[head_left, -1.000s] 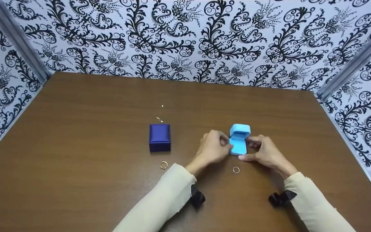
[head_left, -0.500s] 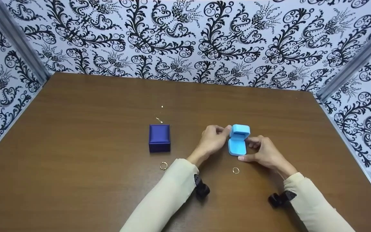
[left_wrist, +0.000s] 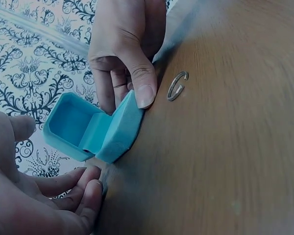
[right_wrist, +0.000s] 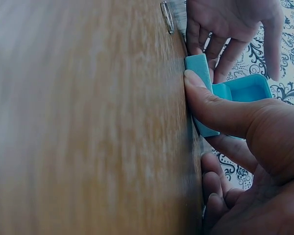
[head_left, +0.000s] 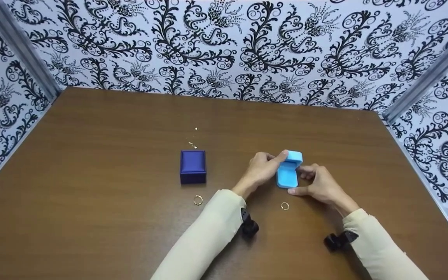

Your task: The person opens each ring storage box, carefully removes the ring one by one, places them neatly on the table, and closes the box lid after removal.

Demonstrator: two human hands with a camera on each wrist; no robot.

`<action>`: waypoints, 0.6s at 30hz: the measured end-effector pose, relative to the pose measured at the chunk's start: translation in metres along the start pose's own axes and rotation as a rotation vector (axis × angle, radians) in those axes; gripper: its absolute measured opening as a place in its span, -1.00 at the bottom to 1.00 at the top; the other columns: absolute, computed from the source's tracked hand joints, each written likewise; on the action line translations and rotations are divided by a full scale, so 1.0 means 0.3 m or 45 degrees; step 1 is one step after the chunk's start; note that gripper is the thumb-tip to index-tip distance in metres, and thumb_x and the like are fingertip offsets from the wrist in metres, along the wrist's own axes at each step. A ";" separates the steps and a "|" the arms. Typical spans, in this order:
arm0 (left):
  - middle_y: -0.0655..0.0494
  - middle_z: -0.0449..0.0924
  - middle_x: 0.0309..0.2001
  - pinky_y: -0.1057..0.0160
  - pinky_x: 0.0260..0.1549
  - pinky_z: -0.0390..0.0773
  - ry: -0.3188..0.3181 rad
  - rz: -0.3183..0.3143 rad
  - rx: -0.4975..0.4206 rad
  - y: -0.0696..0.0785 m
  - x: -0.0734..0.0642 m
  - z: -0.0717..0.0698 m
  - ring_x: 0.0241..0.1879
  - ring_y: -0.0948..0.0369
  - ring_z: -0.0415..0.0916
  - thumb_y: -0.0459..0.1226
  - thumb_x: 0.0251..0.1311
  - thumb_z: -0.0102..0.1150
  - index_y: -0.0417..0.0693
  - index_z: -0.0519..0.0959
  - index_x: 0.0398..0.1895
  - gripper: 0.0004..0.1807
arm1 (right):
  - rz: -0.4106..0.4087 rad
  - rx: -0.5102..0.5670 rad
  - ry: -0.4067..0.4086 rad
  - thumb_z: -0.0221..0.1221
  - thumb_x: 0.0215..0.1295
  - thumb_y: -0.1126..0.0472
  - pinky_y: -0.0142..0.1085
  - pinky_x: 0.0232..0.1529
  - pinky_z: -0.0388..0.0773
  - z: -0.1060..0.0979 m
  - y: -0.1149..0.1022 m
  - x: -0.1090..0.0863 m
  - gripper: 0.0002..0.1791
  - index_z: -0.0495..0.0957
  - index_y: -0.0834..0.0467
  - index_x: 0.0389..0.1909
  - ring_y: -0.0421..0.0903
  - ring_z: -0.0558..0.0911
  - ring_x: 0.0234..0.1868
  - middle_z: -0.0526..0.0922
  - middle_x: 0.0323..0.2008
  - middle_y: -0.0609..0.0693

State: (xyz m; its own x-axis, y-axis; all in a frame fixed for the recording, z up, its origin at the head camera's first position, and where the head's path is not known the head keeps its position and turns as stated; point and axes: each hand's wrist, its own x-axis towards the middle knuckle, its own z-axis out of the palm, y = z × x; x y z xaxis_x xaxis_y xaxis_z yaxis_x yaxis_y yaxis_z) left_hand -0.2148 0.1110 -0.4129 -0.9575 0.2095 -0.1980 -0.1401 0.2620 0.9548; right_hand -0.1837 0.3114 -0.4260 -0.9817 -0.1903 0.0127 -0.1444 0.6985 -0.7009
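A light-blue ring box [head_left: 287,178] stands on the table with its lid raised. My right hand [head_left: 321,186] holds its base, the thumb [right_wrist: 206,93] against the front edge and other fingers at the side. My left hand [head_left: 261,170] is beside the box on the left. Its thumb overlaps the lid in the head view, while in the left wrist view the thumb [left_wrist: 23,128] is apart from the lid and the fingers [left_wrist: 90,188] lie low by the base. In front of the box lies a thin open-ended ring [left_wrist: 176,86].
A closed dark-blue box [head_left: 193,166] stands left of the hands, with a gold hoop [head_left: 198,200] before it. Behind it lie a small gold piece [head_left: 192,145] and a tiny pale bit [head_left: 196,128]. Patterned walls [head_left: 224,50] border the brown table [head_left: 111,186].
My left hand has let go of the base's left side and moved up and right until its thumb overlaps the lid. My right hand has stayed on the ring box.
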 end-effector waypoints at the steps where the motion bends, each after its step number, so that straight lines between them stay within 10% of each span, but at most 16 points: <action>1: 0.11 0.64 -0.22 0.15 -0.07 0.51 -0.008 -0.008 0.004 0.002 0.000 0.002 -0.17 0.17 0.51 0.21 0.34 0.16 -0.21 0.71 -0.06 -0.37 | -0.002 -0.001 0.001 0.62 -0.10 0.20 -0.25 -0.23 0.36 0.000 0.000 0.000 -0.39 0.68 0.36 0.01 -0.01 0.43 -0.24 0.54 -0.31 0.08; 18: 0.19 0.52 -0.47 0.31 -0.36 0.39 -0.063 0.034 0.138 0.016 0.018 0.015 -0.36 0.23 0.44 0.10 0.38 0.17 -0.18 0.75 -0.27 -0.50 | 0.018 0.013 -0.028 0.61 -0.06 0.21 -0.24 -0.20 0.37 -0.003 -0.004 -0.005 -0.38 0.67 0.33 0.06 0.01 0.43 -0.21 0.52 -0.26 0.10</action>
State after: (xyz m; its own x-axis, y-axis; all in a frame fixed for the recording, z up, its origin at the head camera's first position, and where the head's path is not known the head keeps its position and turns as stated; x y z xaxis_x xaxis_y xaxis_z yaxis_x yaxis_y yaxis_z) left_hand -0.2196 0.1177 -0.4103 -0.9465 0.2635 -0.1863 -0.0843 0.3553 0.9309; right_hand -0.1821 0.3115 -0.4246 -0.9806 -0.1957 -0.0129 -0.1292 0.6939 -0.7084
